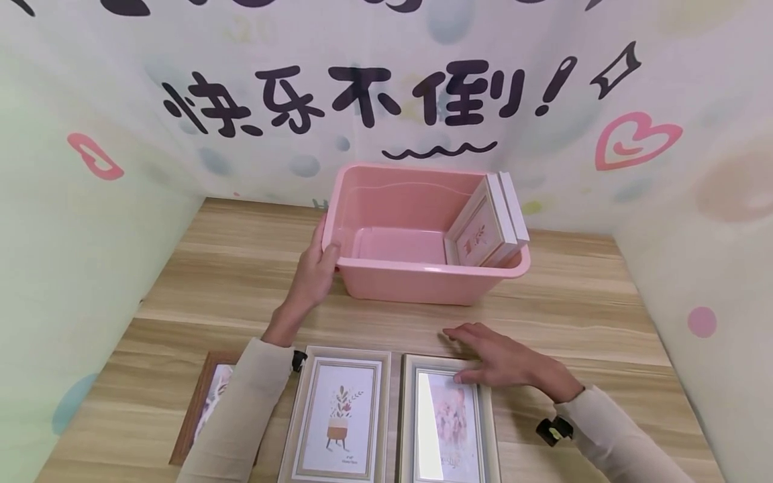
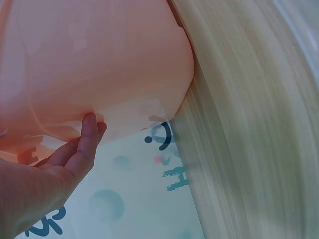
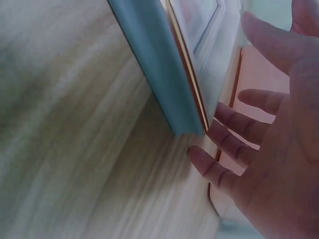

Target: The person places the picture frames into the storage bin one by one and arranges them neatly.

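Note:
A pink plastic bin stands near the back wall. My left hand grips its left rim, thumb on top and fingers on the outer side, as the left wrist view also shows. Inside, at the right end, two white picture frames lean upright side by side. My right hand hovers over the top right corner of a cream picture frame, fingers spread and holding nothing. In the right wrist view, the fingers are close to that frame's edge; whether they touch it I cannot tell.
Left of the cream frame lies another picture frame with a potted-plant print. A brown wooden frame is partly covered by my left sleeve. Walls with printed lettering enclose the wood-grain table at the back and sides.

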`<state>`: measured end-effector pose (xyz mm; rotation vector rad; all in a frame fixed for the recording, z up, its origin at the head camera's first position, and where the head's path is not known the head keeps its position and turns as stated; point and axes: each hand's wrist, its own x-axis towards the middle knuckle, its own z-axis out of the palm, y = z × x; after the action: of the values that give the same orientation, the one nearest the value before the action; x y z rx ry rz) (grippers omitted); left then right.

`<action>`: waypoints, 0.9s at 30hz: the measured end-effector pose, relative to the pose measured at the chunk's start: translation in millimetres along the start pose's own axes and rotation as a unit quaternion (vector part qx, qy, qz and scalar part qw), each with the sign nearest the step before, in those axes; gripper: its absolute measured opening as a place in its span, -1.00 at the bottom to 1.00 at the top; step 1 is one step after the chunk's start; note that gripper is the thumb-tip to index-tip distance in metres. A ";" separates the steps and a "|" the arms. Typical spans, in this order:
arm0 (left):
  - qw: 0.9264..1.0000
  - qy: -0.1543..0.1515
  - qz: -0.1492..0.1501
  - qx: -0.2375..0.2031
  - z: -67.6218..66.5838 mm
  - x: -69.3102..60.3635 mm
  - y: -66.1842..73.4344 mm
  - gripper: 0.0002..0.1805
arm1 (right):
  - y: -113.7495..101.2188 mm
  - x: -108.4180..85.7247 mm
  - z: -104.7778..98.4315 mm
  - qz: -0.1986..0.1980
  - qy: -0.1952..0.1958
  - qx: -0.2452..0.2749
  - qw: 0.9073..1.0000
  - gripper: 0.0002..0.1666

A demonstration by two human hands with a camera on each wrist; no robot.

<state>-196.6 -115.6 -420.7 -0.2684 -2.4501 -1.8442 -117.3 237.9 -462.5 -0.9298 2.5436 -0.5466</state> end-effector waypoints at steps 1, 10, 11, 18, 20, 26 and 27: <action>1.000 0.001 0.001 0.001 -0.1 -0.1 0.0 -0.33 | -0.6 -0.1 0.9 0.000 -0.003 -0.002 1.000 -0.03; 1.000 0.004 0.001 0.009 0.3 -0.3 0.2 -0.33 | -5.6 1.1 11.8 -0.047 -0.004 -0.017 0.999 -0.31; 1.000 0.004 -0.001 0.010 0.4 -0.1 -0.2 -0.33 | -5.2 1.4 12.9 -0.053 0.000 -0.022 0.998 -0.36; 1.000 -0.006 -0.017 -0.002 0.2 1.1 0.1 -0.32 | -2.0 3.6 17.6 -0.073 0.023 -0.030 0.997 -0.58; 1.000 -0.006 -0.016 -0.001 0.3 1.1 0.6 -0.32 | -1.5 3.7 16.9 -0.072 0.020 -0.027 0.997 -0.58; 1.000 0.002 -0.012 0.002 0.7 -0.5 0.4 -0.33 | -2.5 4.4 7.6 -0.065 0.010 0.006 0.998 -0.60; 1.000 0.003 -0.011 0.000 0.8 -0.9 0.2 -0.33 | -2.5 4.5 5.3 -0.064 0.008 0.016 0.998 -0.62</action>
<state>-195.6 -114.9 -420.9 -0.2369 -2.4588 -1.8492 -116.6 231.9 -466.8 -1.0871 2.4927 -0.6327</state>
